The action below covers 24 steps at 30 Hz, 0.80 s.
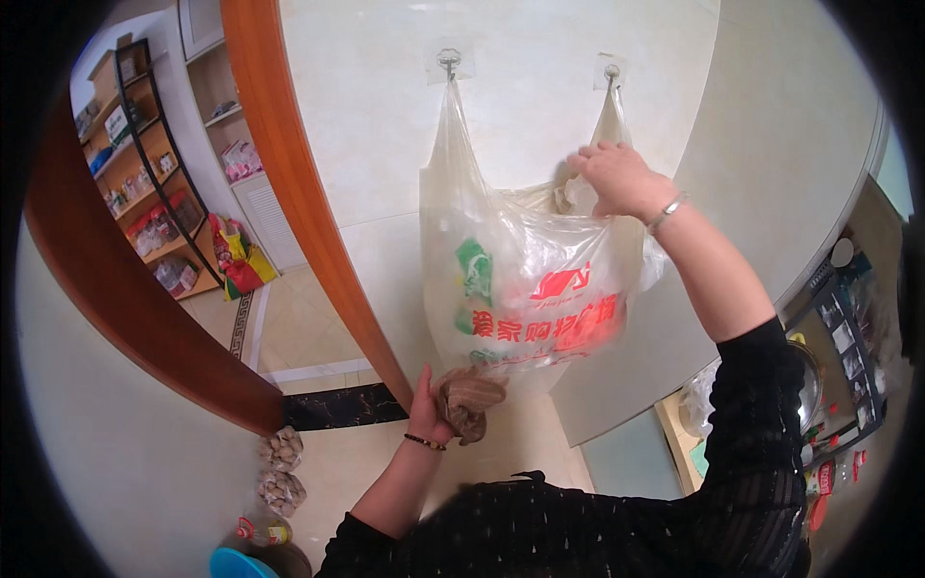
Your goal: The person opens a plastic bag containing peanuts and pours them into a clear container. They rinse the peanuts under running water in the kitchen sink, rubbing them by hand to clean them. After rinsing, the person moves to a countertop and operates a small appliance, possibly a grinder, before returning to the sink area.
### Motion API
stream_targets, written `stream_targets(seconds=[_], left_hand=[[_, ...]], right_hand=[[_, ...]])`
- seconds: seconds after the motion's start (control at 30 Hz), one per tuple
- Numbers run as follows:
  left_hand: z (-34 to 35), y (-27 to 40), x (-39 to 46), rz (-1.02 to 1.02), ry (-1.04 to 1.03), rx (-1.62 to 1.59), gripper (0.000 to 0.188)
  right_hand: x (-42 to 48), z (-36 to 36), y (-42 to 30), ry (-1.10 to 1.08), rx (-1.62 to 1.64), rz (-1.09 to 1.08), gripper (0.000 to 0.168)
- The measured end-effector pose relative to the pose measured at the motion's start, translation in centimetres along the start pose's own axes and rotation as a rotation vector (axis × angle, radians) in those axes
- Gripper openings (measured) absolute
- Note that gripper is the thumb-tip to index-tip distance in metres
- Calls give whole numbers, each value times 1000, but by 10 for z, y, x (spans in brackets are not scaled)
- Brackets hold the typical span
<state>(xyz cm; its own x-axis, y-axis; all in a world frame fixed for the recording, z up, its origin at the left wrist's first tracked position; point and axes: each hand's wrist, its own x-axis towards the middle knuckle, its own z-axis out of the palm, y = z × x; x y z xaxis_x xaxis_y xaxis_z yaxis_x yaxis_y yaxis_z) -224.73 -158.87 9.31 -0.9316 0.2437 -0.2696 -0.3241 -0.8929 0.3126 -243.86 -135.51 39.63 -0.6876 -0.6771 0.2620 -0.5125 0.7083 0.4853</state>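
A translucent plastic shopping bag [462,209] with red printing hangs by its two handles on the wall. The left handle loops over a clear adhesive hook [449,61], the right one over a similar hook [612,72]. Through the film show green and red packages, too blurred to name. At the bag's mouth, by the right handle, is my right hand [625,180], fingers extended and nothing visible in it; whether it touches the film I cannot tell. Below the bag's bottom left, my left hand [428,415] holds a crumpled brown striped cloth [470,397].
A wooden door frame [311,188] stands left of the bag. Beyond it are a stocked shelf rack [148,166] and a colourful sack [242,264]. Bags of round brown items [282,491], a bottle [267,533] and a blue basin [238,563] sit lower left. A cluttered counter [676,441] lies right.
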Motion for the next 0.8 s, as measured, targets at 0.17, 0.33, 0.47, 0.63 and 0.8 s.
stream_targets(seconds=[0.17,0.33,0.47,0.63,0.8], left_hand=[[-5,-4,-5,177,-14,141,39],[23,-30,10,212,19,300,41],[25,-33,1,304,-101,1095,49],[-11,-46,12,432,-190,1690,51],[-28,-53,35,516,242,1781,38]], right_hand=[[-50,-14,-47,482,612,-52,28],[-154,83,-170,189,1109,-48,28],[-177,132,-185,76,1584,342,25],[-189,135,-176,-75,1902,632,18],[-209,114,-175,-349,1945,392,21]])
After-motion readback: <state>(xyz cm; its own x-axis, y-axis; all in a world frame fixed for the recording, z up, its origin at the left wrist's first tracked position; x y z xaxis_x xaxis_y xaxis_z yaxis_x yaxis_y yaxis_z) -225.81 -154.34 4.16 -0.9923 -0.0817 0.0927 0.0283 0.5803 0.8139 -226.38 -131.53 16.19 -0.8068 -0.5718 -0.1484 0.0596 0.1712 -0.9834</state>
